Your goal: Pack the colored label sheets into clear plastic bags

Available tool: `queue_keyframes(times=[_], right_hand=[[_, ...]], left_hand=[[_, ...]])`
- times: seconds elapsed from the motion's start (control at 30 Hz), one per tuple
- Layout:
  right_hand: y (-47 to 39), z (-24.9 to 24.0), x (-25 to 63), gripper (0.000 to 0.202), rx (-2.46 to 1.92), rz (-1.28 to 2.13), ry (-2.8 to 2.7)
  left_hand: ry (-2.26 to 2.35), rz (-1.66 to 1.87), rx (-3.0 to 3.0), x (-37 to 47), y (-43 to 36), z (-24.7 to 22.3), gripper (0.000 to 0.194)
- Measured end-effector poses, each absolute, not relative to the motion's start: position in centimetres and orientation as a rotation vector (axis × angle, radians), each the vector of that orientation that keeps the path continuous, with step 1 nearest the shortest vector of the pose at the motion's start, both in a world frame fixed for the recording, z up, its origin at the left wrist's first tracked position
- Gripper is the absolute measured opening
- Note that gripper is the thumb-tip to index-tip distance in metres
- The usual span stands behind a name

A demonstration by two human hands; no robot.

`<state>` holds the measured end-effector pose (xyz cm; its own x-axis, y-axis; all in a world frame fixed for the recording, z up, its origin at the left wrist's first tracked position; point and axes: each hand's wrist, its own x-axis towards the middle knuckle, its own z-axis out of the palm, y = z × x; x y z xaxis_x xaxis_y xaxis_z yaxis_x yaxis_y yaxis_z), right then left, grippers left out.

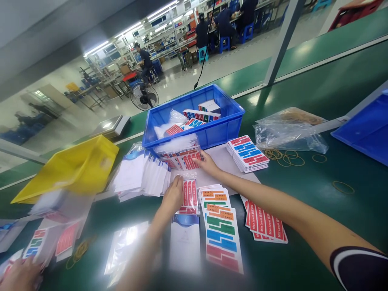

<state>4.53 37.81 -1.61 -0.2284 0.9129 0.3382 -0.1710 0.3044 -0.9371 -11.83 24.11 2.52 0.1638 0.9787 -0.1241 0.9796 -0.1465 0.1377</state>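
Observation:
My left hand (174, 195) is closed at the left edge of a clear plastic packet with red label cards (190, 197), above a white sheet with a blue top (185, 242). Farther forward, my right hand (208, 163) pinches the right end of a row of bagged label cards (184, 159) standing against the blue bin. Beneath my right forearm lie fanned sheets of orange, green, blue and red labels (222, 226). Red level-label sheets (266, 222) are partly covered by the same arm. A stack of white leaflets (138, 173) sits left of my hands.
A blue bin (221, 129) holds label bundles and bags. Around it are a yellow bin (81, 165), a banded label stack (247, 151), rubber bands (285, 157) and plastic bags (291, 129). Another person's hand (22, 275) touches cards at lower left.

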Motion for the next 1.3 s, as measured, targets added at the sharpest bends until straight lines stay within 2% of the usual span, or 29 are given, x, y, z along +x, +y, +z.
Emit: queue_keyframes(times=[0.33,0.47,0.63,0.73,0.8,0.87,0.9,1.07,1.3], right_hand=[[37.6,-2.2,5.0,0.035,-0.834,1.079,-1.516],[37.5,-1.7,5.7,0.034,-0.904,0.998,-1.490],[36.0,2.0,7.7,0.032,-0.828,0.865,-1.597],[35.1,3.8,8.3,0.036,-0.719,0.806,-1.808],[35.0,3.8,8.3,0.030,-0.716,0.749,-1.888],[35.1,2.9,8.0,0.011,-0.753,0.708,-1.924],[35.2,2.2,7.8,0.010,-0.777,0.696,-1.933],[35.9,-0.7,7.1,0.019,-0.917,0.673,-1.891],[36.4,-0.9,6.3,0.019,-1.022,0.664,-1.847]], left_hand=[[2.008,-0.152,2.364,-11.1,28.2,2.5,0.030],[2.083,-0.064,2.448,-10.5,27.0,5.8,0.027],[2.229,0.149,2.484,-9.8,27.1,11.1,0.024],[2.245,0.220,2.514,-9.4,28.4,12.5,0.024],[2.242,0.223,2.541,-9.3,29.2,12.8,0.023],[2.274,0.191,2.552,-9.6,29.7,12.8,0.022],[2.312,0.160,2.548,-9.9,29.9,12.8,0.022],[2.539,-0.126,2.478,-12.1,30.6,12.6,0.028],[2.502,-0.324,2.510,-12.0,32.8,11.2,0.037]])
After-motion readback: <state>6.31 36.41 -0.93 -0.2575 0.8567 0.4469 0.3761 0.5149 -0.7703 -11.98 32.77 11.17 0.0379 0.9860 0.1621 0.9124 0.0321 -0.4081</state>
